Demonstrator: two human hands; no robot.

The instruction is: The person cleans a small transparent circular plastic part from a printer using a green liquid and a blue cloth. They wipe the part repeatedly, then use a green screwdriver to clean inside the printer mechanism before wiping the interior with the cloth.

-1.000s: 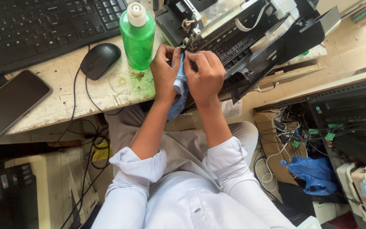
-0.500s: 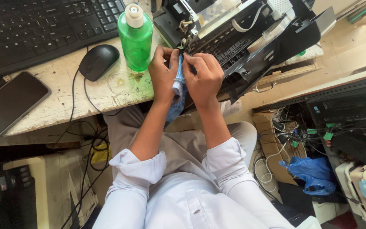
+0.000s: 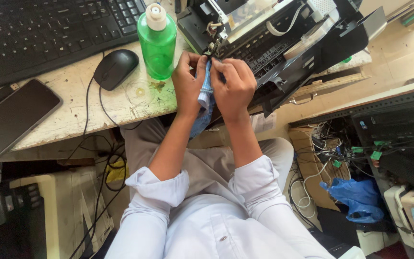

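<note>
- The left hand (image 3: pixel 188 81) is closed around a blue cloth (image 3: pixel 205 93), thumb and fingers pinching its upper part against the right hand.
- The right hand (image 3: pixel 234 86) grips the same cloth from the other side, its fingers curled over the top — the two hands touch, with the cloth sandwiched between them.
- The cloth stands upright between the palms; its upper end reaches the front edge of an opened black printer mechanism (image 3: pixel 283 43), and its lower end hangs down past the wrists, over the desk's edge.
- The printer sits tilted on the worn pale desk (image 3: pixel 73 112), its inner rollers, white cable and metal parts exposed; whether the cloth actually touches a part inside cannot be told.
- Just left of the hands stands a green plastic bottle (image 3: pixel 157 43) with a white cap, upright.
- Beside the bottle lies a black mouse (image 3: pixel 116 68), its cable running off the desk edge.
- A black keyboard (image 3: pixel 49 33) fills the upper left, and a dark phone (image 3: pixel 13 117) lies face up nearer the desk's front edge.
- Below right, on the floor — a blue plastic bag (image 3: pixel 358 199) among tangled cables.
</note>
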